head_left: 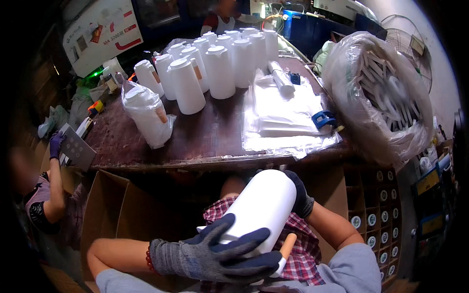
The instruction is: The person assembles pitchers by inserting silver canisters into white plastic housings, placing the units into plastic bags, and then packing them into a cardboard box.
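I hold a white plastic jug (261,207) with a tan handle over my lap, below the table edge. My left hand (220,254), in a grey and dark blue glove, wraps its lower end near the handle. My right hand (299,198), also gloved, grips the far side of the jug's upper end and is mostly hidden behind it. Both hands are closed on the jug.
Several white jugs (220,71) stand on the dark table (205,136), one wrapped in a clear bag (146,117). A stack of clear plastic bags (283,117), a blue tape dispenser (323,118), a big bag of white parts (381,97), an open cardboard box (107,210), a co-worker's gloved hand (56,144).
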{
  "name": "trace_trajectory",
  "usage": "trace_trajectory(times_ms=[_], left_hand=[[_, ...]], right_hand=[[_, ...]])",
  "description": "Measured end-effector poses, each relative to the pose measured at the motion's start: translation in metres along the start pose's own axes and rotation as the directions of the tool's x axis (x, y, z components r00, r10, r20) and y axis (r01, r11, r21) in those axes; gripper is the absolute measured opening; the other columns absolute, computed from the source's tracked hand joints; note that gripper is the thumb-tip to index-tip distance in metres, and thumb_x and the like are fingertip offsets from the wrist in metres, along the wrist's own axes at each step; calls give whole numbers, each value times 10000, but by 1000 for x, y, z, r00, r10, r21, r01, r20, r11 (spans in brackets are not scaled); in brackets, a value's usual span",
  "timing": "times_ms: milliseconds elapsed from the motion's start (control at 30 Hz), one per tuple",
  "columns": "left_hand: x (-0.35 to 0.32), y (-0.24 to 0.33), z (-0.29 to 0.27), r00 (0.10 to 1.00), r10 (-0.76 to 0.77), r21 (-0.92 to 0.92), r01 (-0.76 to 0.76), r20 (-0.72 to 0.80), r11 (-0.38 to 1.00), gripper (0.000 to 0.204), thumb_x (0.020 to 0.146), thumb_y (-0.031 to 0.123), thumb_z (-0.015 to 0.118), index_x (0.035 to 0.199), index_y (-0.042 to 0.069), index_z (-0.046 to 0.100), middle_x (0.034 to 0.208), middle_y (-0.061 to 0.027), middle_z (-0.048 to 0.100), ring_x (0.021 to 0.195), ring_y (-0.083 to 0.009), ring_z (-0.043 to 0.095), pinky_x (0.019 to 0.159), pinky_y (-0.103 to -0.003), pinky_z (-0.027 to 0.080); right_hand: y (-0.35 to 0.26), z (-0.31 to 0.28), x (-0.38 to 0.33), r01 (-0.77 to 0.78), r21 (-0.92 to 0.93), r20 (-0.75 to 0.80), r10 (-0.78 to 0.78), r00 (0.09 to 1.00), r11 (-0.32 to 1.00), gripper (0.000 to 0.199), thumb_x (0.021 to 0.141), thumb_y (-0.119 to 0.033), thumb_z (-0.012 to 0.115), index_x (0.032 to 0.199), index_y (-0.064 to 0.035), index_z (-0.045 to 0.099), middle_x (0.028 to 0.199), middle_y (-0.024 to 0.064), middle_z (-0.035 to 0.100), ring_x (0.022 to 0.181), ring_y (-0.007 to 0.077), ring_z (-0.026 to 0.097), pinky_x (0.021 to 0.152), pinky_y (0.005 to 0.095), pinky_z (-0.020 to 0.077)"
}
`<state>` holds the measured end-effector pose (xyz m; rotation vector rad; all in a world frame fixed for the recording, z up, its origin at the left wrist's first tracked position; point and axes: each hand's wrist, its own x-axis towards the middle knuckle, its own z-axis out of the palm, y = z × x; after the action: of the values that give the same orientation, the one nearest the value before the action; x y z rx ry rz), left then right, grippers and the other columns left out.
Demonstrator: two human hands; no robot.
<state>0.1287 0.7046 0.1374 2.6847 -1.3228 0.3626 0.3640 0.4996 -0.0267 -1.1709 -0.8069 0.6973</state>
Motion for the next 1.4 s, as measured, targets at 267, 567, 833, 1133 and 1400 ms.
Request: trace_trajectory(times_ms=[267,567,833,1133,1400], left_hand=[[-2,-54,-35,939,-249,-145,219,-236,965,799,742,404,788,1403,109,450,1387,-118,505,1261,-393,489,1016,-530,404],[-117,-93,139,73,-989,-986,-118,-125,116,558,869,409,630,1270,42,502,1227,-139,566,1107,-242,572,927,-410,480],[-88,-82,164,346,-839,-648,-534,419,-543,402,959,388,496,1188,78,611,1092,-93,674,1014,-272,641,922,-432,504],[-92,-91,195,705,-605,-763,-142,369,-631,225,929,208,589,1115,87,628,1065,-66,680,971,-168,653,877,-348,531],[-97,-100,260,684,-551,-828,143,479,-542,255,935,88,559,1181,68,624,1127,-81,679,965,-166,679,869,-310,549]], right_hand=[[-32,4,-13,-298,591,104,296,949,749,451,1051,-333,385,1355,-19,498,1309,137,575,1198,218,548,1071,349,397],[-122,6,-7,426,-904,403,-411,818,-37,404,838,-140,697,1238,-170,645,1258,105,590,1084,282,610,965,390,480],[-127,20,5,734,-678,722,-164,672,24,607,746,-240,776,1302,-142,554,1186,161,591,1078,289,624,896,444,555],[-148,42,3,881,-345,924,49,380,-323,484,842,-308,673,1304,-216,563,1243,115,543,1017,253,610,776,368,574],[-166,66,-3,839,-527,824,158,543,-134,415,826,-285,666,1207,-139,591,1000,60,579,886,214,605,655,357,510]])
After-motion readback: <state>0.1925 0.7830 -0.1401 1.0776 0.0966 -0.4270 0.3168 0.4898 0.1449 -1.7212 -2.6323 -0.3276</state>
